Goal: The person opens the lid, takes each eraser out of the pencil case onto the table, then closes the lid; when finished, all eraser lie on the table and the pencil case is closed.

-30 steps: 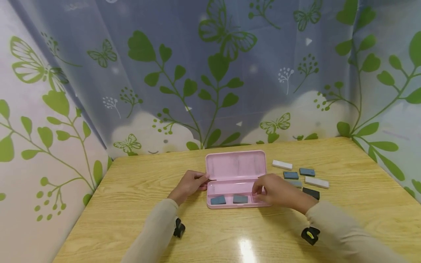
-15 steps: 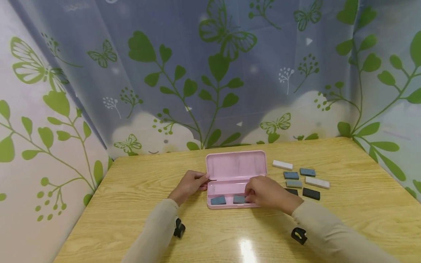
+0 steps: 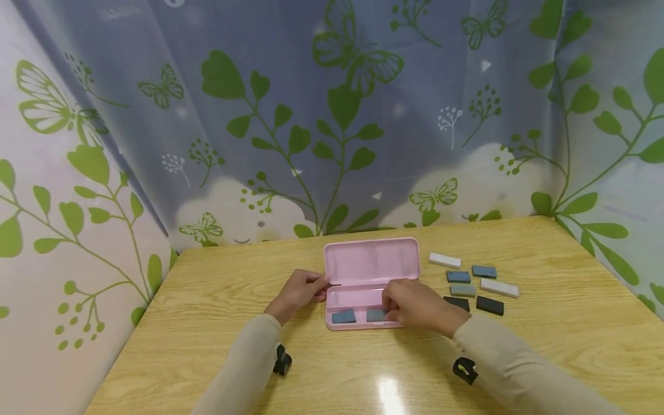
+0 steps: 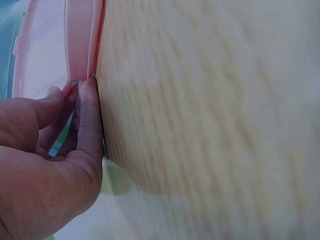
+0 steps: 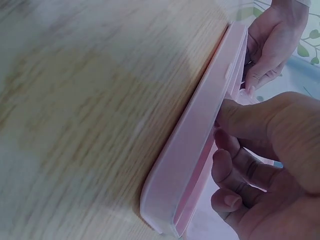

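Observation:
A pink pencil case (image 3: 353, 297) lies open on the table, its lid (image 3: 372, 259) tipped back. My left hand (image 3: 301, 288) pinches the case's left side near the hinge, thumb on the lid's edge. In the front compartment lie a blue rectangular block (image 3: 344, 316) on the left and a grey-blue block (image 3: 376, 314) in the middle. My right hand (image 3: 417, 304) reaches in from the right, thumb and forefinger curled at the right end of the grey-blue block. In the right wrist view its fingertips (image 5: 223, 145) dip behind the case's front wall, which hides the block's grip.
Right of the case, several loose blocks lie on the wooden table (image 3: 218, 346): white blocks (image 3: 444, 260), blue ones (image 3: 459, 277), a pale grey-green one (image 3: 462, 290) and black ones (image 3: 490, 305). A patterned curtain (image 3: 290, 115) hangs behind the table.
My right hand has shifted left inside the case, from the right end to the grey-blue block, uncovering a black block on the table. My left hand has stayed put.

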### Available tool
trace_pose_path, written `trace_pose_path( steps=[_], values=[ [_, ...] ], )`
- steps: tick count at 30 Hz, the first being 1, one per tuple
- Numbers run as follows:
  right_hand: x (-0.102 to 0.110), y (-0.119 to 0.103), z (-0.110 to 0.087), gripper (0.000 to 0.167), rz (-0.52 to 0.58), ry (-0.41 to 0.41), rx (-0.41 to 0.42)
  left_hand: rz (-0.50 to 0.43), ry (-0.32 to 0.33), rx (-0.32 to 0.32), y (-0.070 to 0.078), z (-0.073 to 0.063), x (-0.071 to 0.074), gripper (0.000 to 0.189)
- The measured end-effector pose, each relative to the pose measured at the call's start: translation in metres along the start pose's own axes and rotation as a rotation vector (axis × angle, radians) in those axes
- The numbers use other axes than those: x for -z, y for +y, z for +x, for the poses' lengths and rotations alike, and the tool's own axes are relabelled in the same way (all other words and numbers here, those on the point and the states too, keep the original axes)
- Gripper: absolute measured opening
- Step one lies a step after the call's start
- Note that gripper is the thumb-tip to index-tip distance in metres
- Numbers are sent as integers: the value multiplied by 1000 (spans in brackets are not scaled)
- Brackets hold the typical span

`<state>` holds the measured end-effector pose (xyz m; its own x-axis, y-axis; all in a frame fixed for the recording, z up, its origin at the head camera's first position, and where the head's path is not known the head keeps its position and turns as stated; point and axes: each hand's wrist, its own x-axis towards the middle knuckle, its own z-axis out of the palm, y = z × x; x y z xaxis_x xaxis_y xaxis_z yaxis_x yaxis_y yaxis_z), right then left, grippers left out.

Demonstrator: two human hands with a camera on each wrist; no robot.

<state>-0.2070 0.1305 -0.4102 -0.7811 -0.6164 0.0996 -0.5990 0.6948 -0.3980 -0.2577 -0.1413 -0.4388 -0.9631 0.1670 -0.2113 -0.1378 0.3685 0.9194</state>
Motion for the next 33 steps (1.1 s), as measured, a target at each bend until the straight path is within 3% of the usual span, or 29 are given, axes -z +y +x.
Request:
trace_pose_path(
  steps=[10,21,33],
  values=[
    [2,0,0,18,17,1,-7,-4,-4,1,1,0,-1,28],
    [2,1,-3,20,131,28,19,-2,-4,10,0,0,0,27],
    [18,3,-12,21,174,79,-34,-1,-2,6,0,-1,-1,28]
  ],
)
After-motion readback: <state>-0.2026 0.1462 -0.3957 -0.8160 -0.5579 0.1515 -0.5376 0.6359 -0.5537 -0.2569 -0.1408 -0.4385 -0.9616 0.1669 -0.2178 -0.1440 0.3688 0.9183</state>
